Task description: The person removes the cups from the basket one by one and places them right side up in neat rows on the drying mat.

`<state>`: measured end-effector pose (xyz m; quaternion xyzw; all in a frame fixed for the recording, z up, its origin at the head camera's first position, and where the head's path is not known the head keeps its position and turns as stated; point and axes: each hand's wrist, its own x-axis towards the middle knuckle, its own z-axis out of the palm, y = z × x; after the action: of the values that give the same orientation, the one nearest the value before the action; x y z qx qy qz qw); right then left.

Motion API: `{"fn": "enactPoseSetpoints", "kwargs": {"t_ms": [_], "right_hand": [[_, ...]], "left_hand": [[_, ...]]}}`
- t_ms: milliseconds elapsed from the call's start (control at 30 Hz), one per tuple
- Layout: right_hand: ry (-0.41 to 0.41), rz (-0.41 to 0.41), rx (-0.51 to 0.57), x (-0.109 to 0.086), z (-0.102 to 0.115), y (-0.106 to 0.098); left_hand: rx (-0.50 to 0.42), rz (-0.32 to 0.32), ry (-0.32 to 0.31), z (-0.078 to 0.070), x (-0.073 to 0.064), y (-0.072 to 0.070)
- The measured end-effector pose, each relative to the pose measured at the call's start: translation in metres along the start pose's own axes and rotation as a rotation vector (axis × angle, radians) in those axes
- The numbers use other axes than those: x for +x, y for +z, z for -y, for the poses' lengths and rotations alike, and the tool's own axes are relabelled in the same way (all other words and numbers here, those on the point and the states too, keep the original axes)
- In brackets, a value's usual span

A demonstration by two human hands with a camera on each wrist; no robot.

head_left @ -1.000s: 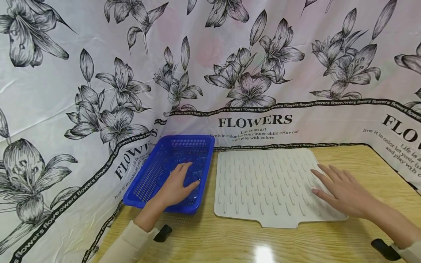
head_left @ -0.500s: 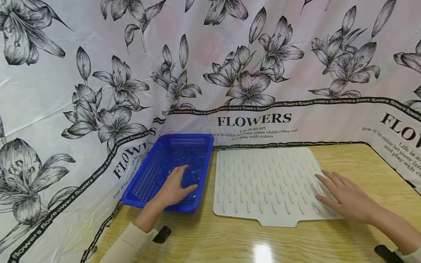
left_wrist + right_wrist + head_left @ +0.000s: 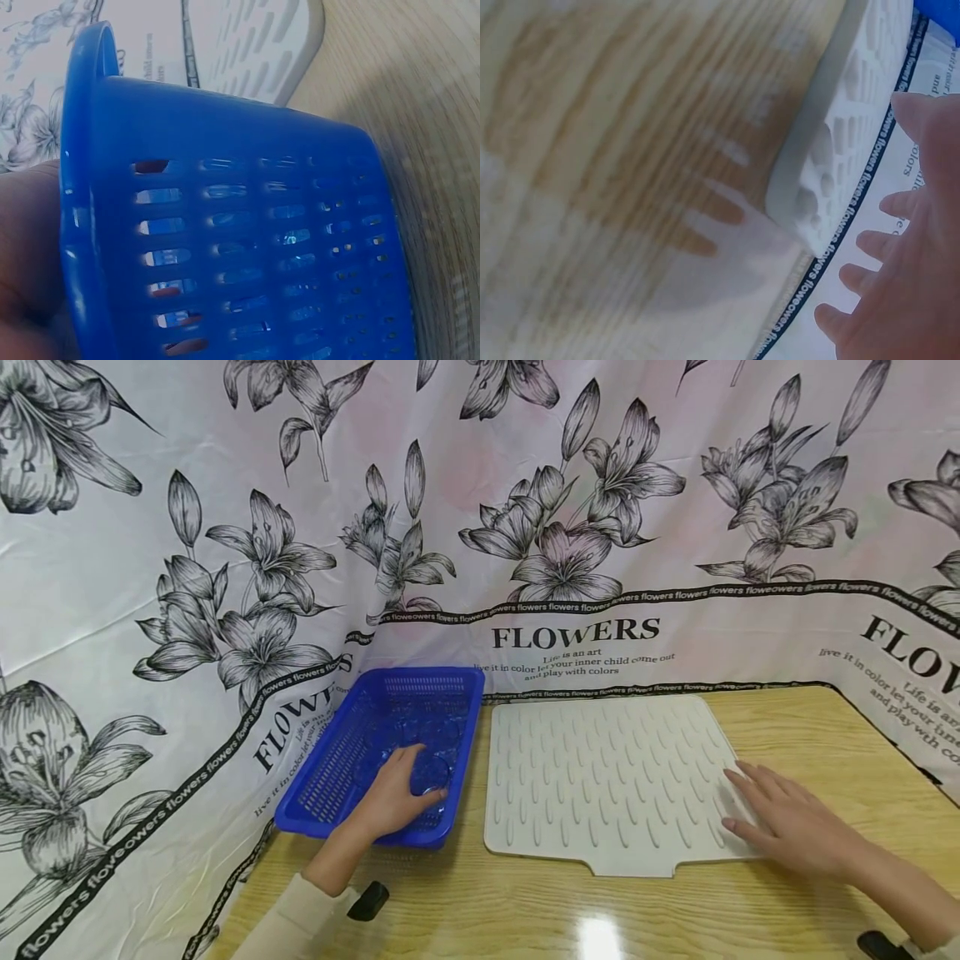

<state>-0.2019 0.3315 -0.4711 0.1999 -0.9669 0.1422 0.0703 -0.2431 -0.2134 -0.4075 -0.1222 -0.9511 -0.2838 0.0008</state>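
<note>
My left hand reaches over the near part of a blue plastic basket, fingers loosely spread with the thumb towards the right rim. Inside the basket lie several clear, round, shiny things. In the left wrist view, the slotted basket wall fills the middle, and part of the hand shows past the rim; the fingertips are mostly hidden. To the right, my right hand hovers by the right edge of a white ribbed draining board. Its fingers are spread and grip nothing.
The board lies flat beside the basket on a wood-grain table, its short tab facing me. A white cloth printed with black flowers and lettering hangs behind and along the left side, close to the basket.
My right hand has shifted slightly to the right and down relative to the board's edge. The left hand has sunk a little over the basket. Basket and board have stayed in place.
</note>
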Motion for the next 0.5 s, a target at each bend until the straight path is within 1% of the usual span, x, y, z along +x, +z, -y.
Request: {"fn": "enactPoseSetpoints", "kwargs": {"t_ms": [167,333,500], "right_hand": [[0.006,0.011,-0.018,-0.004,0.000,0.004],[-0.008,0.002,-0.025,-0.010,-0.001,0.009],[0.017,0.034,-0.001,-0.016,-0.003,0.013]], "left_hand": [[-0.005,0.012,-0.016,0.002,0.000,0.001],[-0.004,0.020,-0.027,0.003,0.000,0.002],[-0.011,0.034,-0.046,0.002,0.000,0.003]]}}
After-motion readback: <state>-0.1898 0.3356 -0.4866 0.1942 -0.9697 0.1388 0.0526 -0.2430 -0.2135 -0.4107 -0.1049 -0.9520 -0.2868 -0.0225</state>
